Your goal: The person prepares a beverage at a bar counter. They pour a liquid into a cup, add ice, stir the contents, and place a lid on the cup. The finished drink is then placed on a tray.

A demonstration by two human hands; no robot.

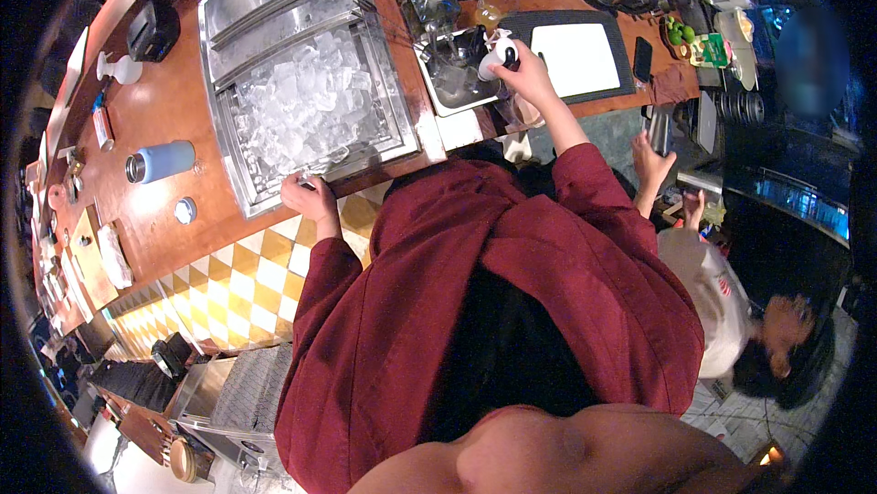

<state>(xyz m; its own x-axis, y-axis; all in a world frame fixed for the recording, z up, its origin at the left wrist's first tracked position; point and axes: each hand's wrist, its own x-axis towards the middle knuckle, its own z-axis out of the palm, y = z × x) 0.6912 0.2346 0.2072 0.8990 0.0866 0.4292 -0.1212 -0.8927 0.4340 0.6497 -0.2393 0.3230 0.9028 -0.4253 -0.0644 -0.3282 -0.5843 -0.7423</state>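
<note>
a brown wooden counter (169, 211) surrounds a rectangular steel ice bin (398, 115), heaped with clear ice cubes (306, 97). right of the bin sits a small, rectangular steel basin (470, 108). the right hand (525, 72), also right of the bin, has its fingers closed around a white, roughly cylindrical container (491, 62) (black-marked near the thumb). the left hand (312, 199) is at the bin's near edge, fingers curled; whether they pinch anything, i cannot tell.
</note>
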